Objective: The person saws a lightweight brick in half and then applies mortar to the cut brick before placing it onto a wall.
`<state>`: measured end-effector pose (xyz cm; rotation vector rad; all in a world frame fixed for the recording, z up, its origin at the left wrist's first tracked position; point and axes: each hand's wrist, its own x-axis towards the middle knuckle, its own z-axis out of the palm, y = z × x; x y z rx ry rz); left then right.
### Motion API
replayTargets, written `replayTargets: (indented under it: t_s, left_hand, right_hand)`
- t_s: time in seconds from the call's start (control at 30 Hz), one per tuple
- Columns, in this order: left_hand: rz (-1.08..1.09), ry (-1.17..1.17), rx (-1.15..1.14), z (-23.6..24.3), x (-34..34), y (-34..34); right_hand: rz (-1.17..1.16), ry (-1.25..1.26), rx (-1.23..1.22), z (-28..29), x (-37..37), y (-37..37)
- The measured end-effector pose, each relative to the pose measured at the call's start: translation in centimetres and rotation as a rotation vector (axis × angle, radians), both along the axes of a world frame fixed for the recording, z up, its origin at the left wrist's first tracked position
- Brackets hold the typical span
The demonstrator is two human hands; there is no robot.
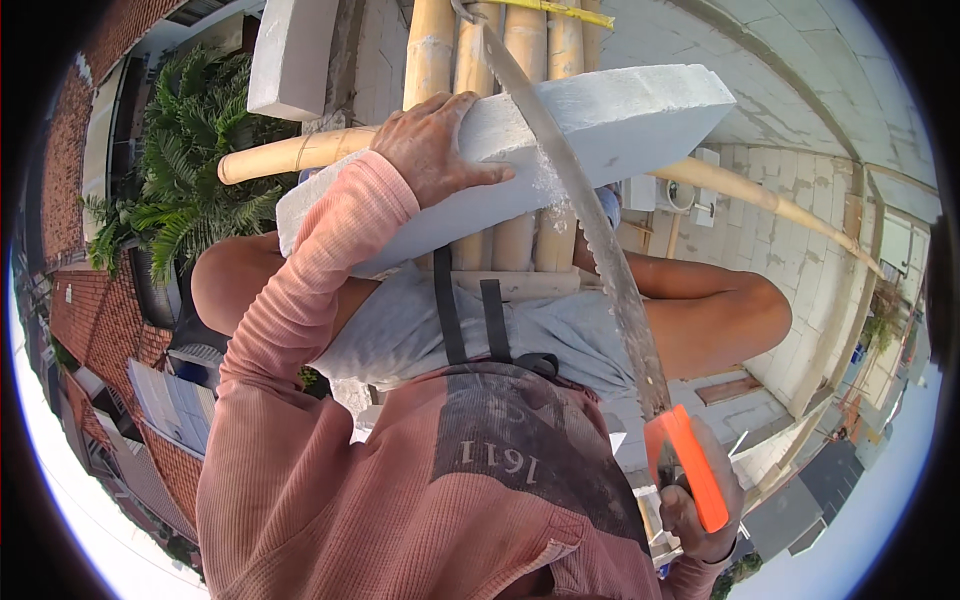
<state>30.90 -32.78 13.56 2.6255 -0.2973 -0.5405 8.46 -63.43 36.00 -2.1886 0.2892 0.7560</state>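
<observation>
- Left hand [425,145]: spread over the upper edge of the pale block, pressing it; thumb along the near face, aimed towards the blade. Risk: a tooth jumping out of the cut could catch thumb or fingertips.
- Right hand [715,500]: closed round the orange handle [700,470] of the saw, low beside the torso. A twist of this wrist would probably bind or bend the long blade [615,270].
- Block [490,205], probably aerated concrete: lies slanted across the bamboo poles [515,50], in front of the lap. Blade crosses it; white dust clings beside the crossing. Uneven support could let it rock under each stroke; brittle stock may chip near the end of a cut.
- Right thigh [690,315] and grey shorts [570,330]: blade passes above them. A slip, or a piece breaking free, could drop teeth onto the leg.
- Black straps [495,310]: hang near the lap; could snag if they swing into the teeth.
- Surroundings: tiled roofs [110,310] visible below left, so the perch appears high; an offcut could fall far.
</observation>
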Motion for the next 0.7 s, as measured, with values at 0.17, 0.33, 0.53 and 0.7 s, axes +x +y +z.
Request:
replayTargets:
  t_s: [0.17, 0.33, 0.53, 0.7]
  left_hand:
    - [-0.012, 0.017, 0.009, -1.4, 2.4, 1.0]
    - [0.136, 0.281, -0.313, -4.8, 6.2, 5.0]
    - [0.214, 0.420, -0.349, -8.7, 8.0, 6.2]
    - [0.159, 0.312, -0.158, -9.2, 6.7, 8.4]
  right_hand:
    - [0.320, -0.321, 0.063, -7.6, 5.0, 1.3]
    - [0.241, -0.412, 0.268, -14.0, 8.1, 3.2]
    - [0.164, -0.494, 0.300, -18.3, 9.9, 4.8]
    - [0.214, -0.534, 0.335, -21.8, 11.9, 5.2]
